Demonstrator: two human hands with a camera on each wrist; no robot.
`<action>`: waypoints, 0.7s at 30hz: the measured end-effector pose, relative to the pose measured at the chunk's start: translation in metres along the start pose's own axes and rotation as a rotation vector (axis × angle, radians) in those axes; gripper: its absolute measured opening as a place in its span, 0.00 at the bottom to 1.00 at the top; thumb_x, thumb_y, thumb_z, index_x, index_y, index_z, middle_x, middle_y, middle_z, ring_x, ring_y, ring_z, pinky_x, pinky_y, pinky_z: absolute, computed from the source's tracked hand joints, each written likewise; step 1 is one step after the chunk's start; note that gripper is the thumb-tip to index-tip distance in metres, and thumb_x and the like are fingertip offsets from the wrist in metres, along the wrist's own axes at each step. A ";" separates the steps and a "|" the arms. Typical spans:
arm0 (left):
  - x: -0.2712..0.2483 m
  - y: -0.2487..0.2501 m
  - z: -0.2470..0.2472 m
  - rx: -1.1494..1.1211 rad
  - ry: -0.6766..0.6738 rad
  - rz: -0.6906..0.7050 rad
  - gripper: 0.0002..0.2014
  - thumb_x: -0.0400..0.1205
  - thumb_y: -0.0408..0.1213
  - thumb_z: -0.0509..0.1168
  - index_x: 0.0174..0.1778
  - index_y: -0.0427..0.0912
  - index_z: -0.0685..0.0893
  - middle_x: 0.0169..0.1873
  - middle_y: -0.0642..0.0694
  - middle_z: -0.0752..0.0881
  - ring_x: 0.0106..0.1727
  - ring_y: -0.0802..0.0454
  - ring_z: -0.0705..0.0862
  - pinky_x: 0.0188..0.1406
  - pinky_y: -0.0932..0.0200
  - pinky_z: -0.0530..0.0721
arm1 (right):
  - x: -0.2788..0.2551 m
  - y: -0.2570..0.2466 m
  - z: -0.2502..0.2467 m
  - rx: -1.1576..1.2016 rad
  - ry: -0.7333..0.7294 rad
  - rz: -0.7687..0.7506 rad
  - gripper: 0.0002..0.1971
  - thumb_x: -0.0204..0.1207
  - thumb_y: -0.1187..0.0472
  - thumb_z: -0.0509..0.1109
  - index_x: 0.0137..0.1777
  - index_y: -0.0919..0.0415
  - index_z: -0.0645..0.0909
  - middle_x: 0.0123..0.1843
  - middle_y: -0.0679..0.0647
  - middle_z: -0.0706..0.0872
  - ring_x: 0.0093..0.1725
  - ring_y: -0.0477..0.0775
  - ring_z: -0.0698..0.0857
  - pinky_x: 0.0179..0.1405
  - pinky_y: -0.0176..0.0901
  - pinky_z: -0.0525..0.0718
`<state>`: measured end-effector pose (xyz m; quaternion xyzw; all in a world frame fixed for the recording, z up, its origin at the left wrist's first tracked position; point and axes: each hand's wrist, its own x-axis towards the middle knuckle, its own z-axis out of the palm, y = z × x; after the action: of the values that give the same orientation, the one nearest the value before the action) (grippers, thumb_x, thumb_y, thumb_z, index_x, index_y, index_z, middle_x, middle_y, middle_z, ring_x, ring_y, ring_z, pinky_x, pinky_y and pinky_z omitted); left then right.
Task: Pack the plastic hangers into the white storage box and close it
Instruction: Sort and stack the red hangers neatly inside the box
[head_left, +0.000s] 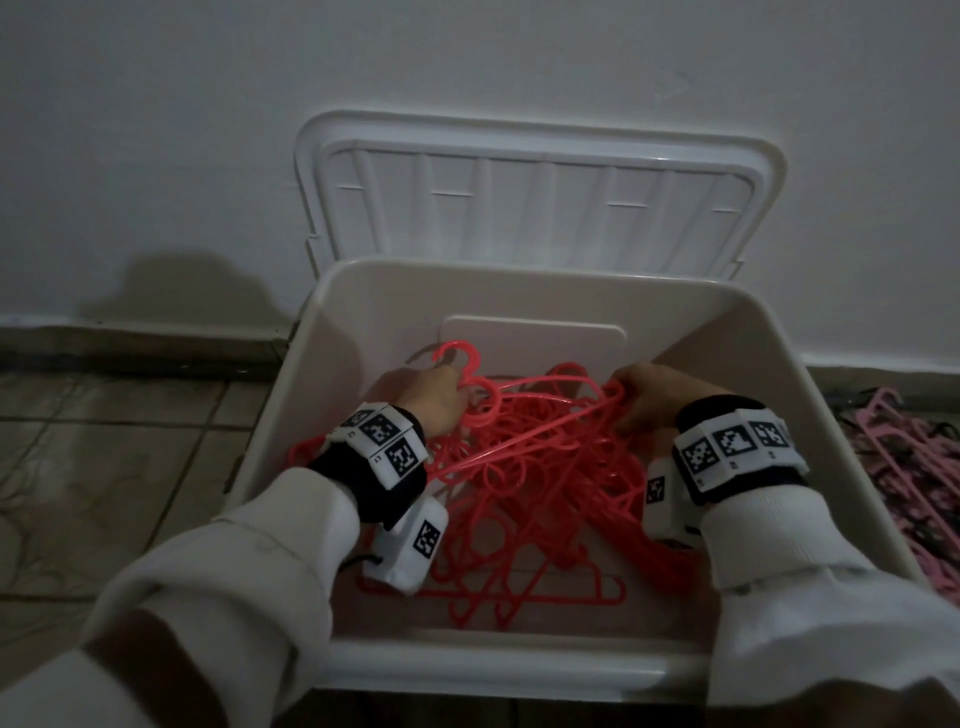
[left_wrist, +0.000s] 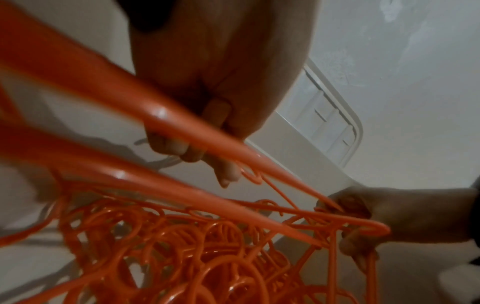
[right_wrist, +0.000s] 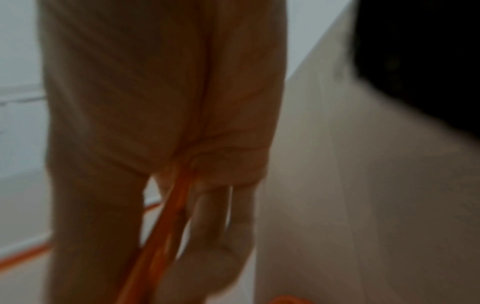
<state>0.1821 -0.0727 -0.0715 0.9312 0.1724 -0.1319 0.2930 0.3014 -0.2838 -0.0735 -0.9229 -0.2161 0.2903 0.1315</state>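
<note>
The red plastic hangers (head_left: 524, 467) lie as a tangled heap inside the white storage box (head_left: 613, 670), on its floor. Their hooks point mostly toward 11 o'clock, and the long bars on top run roughly from 8 to 2 o'clock; a few at the bottom lie flat across, 9 to 3.

The left hand (head_left: 436, 397) sits at the 10 o'clock side of the heap, fingers curled round the hook ends. The right hand (head_left: 654, 397) is at 2 o'clock, close to the box's right wall, its fingers (right_wrist: 221, 216) closed on the shoulder ends of several hangers; the right wrist view is blurred but shows red bars passing through the grip.

The lid (head_left: 540, 187) stands open at 12 o'clock, leaning against the wall (head_left: 156, 130). Outside the box at 3 o'clock, a pile of pink hangers (head_left: 914, 467) lies on the tiled floor (head_left: 104, 441). The heap lies well below the box's rim.
</note>
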 end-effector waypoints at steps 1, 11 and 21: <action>0.001 -0.001 0.002 -0.002 -0.014 -0.008 0.11 0.87 0.36 0.55 0.63 0.37 0.72 0.53 0.35 0.85 0.55 0.38 0.85 0.37 0.63 0.75 | 0.000 0.000 0.001 -0.029 0.036 0.005 0.12 0.66 0.70 0.76 0.44 0.57 0.79 0.37 0.50 0.83 0.36 0.47 0.80 0.28 0.28 0.72; 0.006 -0.004 0.005 -0.045 -0.055 0.004 0.10 0.87 0.34 0.54 0.61 0.38 0.76 0.36 0.46 0.85 0.30 0.59 0.87 0.22 0.70 0.76 | 0.002 0.006 0.007 -0.004 0.153 -0.105 0.13 0.70 0.68 0.75 0.54 0.68 0.83 0.44 0.59 0.84 0.43 0.50 0.79 0.31 0.28 0.71; 0.001 -0.003 -0.009 0.029 0.194 -0.003 0.11 0.84 0.51 0.57 0.45 0.52 0.81 0.34 0.49 0.83 0.47 0.43 0.86 0.37 0.62 0.70 | 0.001 -0.001 0.006 0.254 0.114 -0.109 0.09 0.74 0.71 0.69 0.51 0.60 0.77 0.39 0.51 0.82 0.42 0.53 0.82 0.33 0.23 0.76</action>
<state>0.1830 -0.0645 -0.0659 0.9435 0.1996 -0.0442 0.2609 0.2985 -0.2814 -0.0786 -0.9007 -0.2197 0.2548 0.2750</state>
